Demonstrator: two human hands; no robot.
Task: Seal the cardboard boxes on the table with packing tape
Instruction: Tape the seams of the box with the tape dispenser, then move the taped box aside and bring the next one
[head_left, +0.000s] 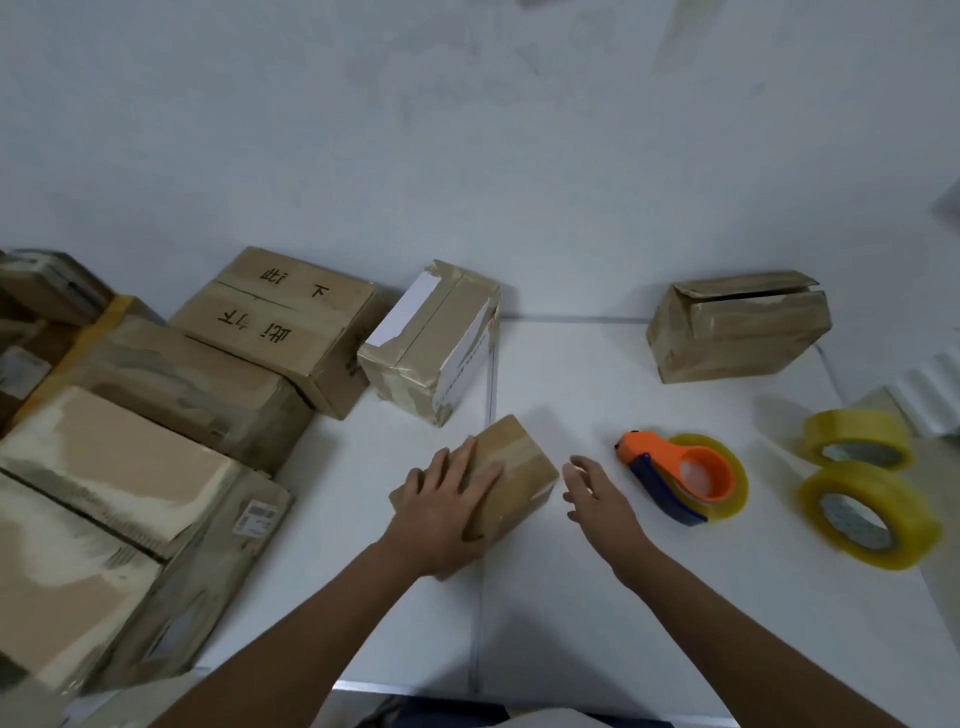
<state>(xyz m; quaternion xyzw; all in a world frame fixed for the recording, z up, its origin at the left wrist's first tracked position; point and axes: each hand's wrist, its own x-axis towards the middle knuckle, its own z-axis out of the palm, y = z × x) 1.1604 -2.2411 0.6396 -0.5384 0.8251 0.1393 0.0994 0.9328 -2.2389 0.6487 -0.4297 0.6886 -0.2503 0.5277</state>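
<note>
Left hand (451, 512) flat, fingers straight, pressing small box (511, 478) at worktop (571, 597) centre; right hand (592, 491) spread, holding nothing, reaching toward tape dispenser (680, 475) at three o'clock. Small box taped across top, seemingly done; open-flapped box (737, 327) at one o'clock apparently unsealed.

A pale wall (467, 130) is filling the whole upper half of the view, plain and bluish-white, faintly mottled with smudges and a few lighter patches near the top. It is meeting the white surface (597, 597) along a soft line behind everything. The surface is lying in smooth panels, with a thin grey seam (485, 519) running from the near edge toward the wall and another seam (571, 318) crossing it at the back. Even, shadowless light is falling across it all. At the far right edge something white and ribbed (930, 395) is showing, too blurred to tell what it is
</note>
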